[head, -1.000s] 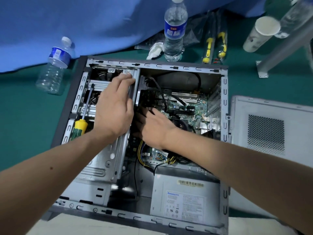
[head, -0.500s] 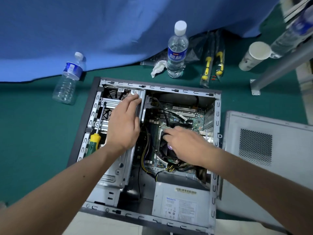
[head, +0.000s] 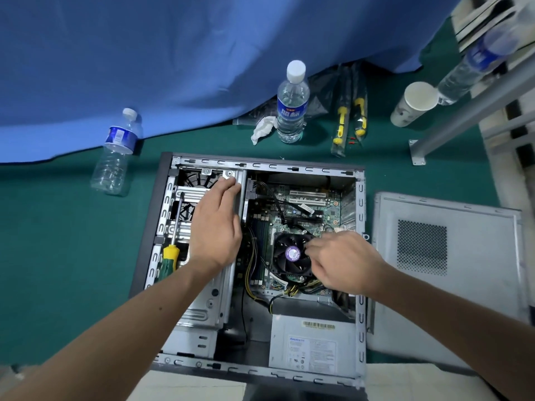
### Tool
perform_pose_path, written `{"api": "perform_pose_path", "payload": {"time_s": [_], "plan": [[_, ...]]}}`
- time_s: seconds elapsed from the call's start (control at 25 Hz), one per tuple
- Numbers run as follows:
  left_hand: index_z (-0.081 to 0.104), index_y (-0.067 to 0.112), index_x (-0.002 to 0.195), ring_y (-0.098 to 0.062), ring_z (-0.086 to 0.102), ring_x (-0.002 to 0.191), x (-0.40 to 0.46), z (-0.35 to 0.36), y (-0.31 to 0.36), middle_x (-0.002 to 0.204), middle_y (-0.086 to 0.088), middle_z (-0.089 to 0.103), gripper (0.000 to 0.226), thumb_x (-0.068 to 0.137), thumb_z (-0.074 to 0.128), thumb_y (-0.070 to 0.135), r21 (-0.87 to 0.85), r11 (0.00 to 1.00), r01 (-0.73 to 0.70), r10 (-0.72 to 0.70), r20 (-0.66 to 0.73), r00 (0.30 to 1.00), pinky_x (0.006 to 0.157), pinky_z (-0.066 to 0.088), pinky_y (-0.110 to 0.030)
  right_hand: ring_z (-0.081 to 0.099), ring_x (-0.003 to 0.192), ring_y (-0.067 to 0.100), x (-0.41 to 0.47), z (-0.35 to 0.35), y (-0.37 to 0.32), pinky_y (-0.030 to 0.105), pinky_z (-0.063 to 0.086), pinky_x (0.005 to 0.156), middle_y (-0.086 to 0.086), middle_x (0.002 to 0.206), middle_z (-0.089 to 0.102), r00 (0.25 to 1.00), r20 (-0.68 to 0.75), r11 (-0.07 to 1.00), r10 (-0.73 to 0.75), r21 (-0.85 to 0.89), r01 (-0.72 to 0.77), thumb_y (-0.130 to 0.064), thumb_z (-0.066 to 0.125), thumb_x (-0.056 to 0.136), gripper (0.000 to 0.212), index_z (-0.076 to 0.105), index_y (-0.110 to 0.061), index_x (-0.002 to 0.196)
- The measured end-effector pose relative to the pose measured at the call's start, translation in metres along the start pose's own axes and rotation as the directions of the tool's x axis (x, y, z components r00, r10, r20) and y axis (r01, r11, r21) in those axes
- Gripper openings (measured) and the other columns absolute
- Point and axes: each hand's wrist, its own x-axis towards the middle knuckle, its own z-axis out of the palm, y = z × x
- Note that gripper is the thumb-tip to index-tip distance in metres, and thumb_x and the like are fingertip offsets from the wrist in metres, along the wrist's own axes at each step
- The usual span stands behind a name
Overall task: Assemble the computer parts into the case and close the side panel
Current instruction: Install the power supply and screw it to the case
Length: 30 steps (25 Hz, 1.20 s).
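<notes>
In case (head: 360, 256): 1 fan (head: 292, 254) | 3 bottles | both hands' grip apart, empty

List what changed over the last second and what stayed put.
The right hand drew back out of the case, from the cables by the drive cage toward the case's right side, and is now over the fan; it holds nothing I can see. The left hand stayed flat on the drive cage. The screwdriver and side panel did not move.
</notes>
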Motion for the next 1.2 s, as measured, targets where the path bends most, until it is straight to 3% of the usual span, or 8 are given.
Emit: {"api": "perform_pose_path", "payload": {"time_s": [0.16, 0.36, 0.68, 0.8, 0.92, 1.04, 1.12, 1.2], "plan": [[0.050, 0.008, 0.136, -0.023, 0.039, 0.137, 0.000, -0.001, 0.000, 0.143, -0.006, 0.047, 0.054, 0.082, 0.047, 0.009, -0.001, 1.000, -0.003, 0.003, 0.002, 1.000, 0.117, 0.030, -0.039, 0.052, 0.071, 0.010, -0.001, -0.003, 0.000, 0.024, 0.048, 0.058, -0.012, 0.075, 0.063, 1.000, 0.016, 1.000, -0.003, -0.022, 0.004, -0.032, 0.023, 0.090, 0.047, 0.069, -0.025, 0.083], [0.049, 0.009, 0.136, -0.023, 0.039, 0.136, 0.000, -0.001, -0.001, 0.142, -0.006, 0.047, 0.051, 0.085, 0.046, 0.010, 0.003, 1.000, -0.016, 0.016, 0.004, 1.000, 0.118, 0.029, -0.037, 0.058, 0.082, 0.008, 0.001, -0.003, 0.000, 0.026, 0.053, 0.064, -0.013, 0.091, 0.067, 1.000, 0.002, 1.000, 0.002, -0.015, -0.002, -0.032, 0.019, 0.092, 0.051, 0.069, -0.026, 0.098], [0.049, 0.004, 0.139, -0.028, 0.040, 0.137, 0.000, -0.007, 0.006, 0.144, -0.012, 0.049, 0.049, 0.090, 0.051, 0.000, 0.008, 1.000, -0.008, 0.008, 0.042, 0.999, 0.117, 0.031, -0.043, 0.054, 0.069, 0.009, 0.000, -0.008, -0.004, 0.027, 0.054, 0.065, -0.010, 0.076, 0.058, 0.998, -0.032, 0.997, 0.057, -0.052, -0.058, -0.029, 0.032, 0.092, 0.034, 0.065, -0.022, 0.085], [0.044, 0.002, 0.143, -0.029, 0.034, 0.142, 0.002, -0.017, 0.017, 0.151, -0.013, 0.042, 0.050, 0.094, 0.044, -0.004, 0.009, 1.000, 0.011, -0.012, 0.135, 0.991, 0.119, 0.027, -0.040, 0.052, 0.066, 0.009, -0.001, -0.007, -0.005, 0.028, 0.054, 0.063, -0.009, 0.074, 0.056, 0.996, -0.050, 0.996, 0.070, -0.042, -0.072, -0.028, 0.035, 0.091, 0.030, 0.063, -0.023, 0.082], [0.043, 0.009, 0.145, -0.027, 0.038, 0.135, -0.011, -0.042, 0.025, 0.153, -0.013, 0.036, 0.055, 0.091, 0.051, 0.000, -0.047, 0.986, 0.157, -0.150, 0.136, 0.979, 0.111, 0.036, -0.038, 0.046, 0.065, 0.008, -0.002, -0.005, -0.004, 0.024, 0.051, 0.061, -0.010, 0.077, 0.057, 0.992, -0.091, 0.995, 0.088, -0.041, -0.092, -0.027, 0.039, 0.091, 0.027, 0.063, -0.023, 0.081], [0.047, 0.012, 0.138, -0.035, 0.043, 0.121, -0.047, -0.073, 0.005, 0.142, -0.019, 0.040, 0.059, 0.081, 0.060, 0.004, 0.214, 0.945, 0.248, -0.264, 0.048, 0.963, 0.092, 0.043, -0.042, 0.044, 0.065, 0.005, 0.000, -0.004, -0.005, 0.017, 0.038, 0.061, -0.013, 0.076, 0.048, 0.989, -0.106, 0.993, 0.102, -0.050, -0.108, -0.027, 0.039, 0.091, 0.025, 0.063, -0.025, 0.082], [0.040, 0.016, 0.140, -0.029, 0.046, 0.110, -0.069, -0.083, -0.011, 0.130, -0.013, 0.044, 0.054, 0.088, 0.058, 0.015, 0.382, 0.861, 0.336, -0.403, 0.107, 0.909, 0.084, 0.043, -0.036, 0.047, 0.065, 0.005, 0.000, -0.004, -0.005, 0.017, 0.040, 0.061, -0.013, 0.075, 0.048, 0.988, -0.104, 0.992, 0.114, -0.046, -0.119, -0.026, 0.039, 0.090, 0.024, 0.061, -0.025, 0.083], [0.039, 0.015, 0.137, -0.026, 0.048, 0.105, -0.082, -0.082, -0.019, 0.123, -0.010, 0.045, 0.045, 0.094, 0.053, 0.016, 0.341, 0.862, 0.374, -0.444, 0.154, 0.883, 0.080, 0.047, -0.035, 0.050, 0.064, 0.007, 0.000, -0.001, -0.005, 0.020, 0.046, 0.061, -0.012, 0.073, 0.051, 0.988, -0.111, 0.992, 0.110, -0.045, -0.116, -0.026, 0.038, 0.089, 0.024, 0.060, -0.024, 0.081]]}}
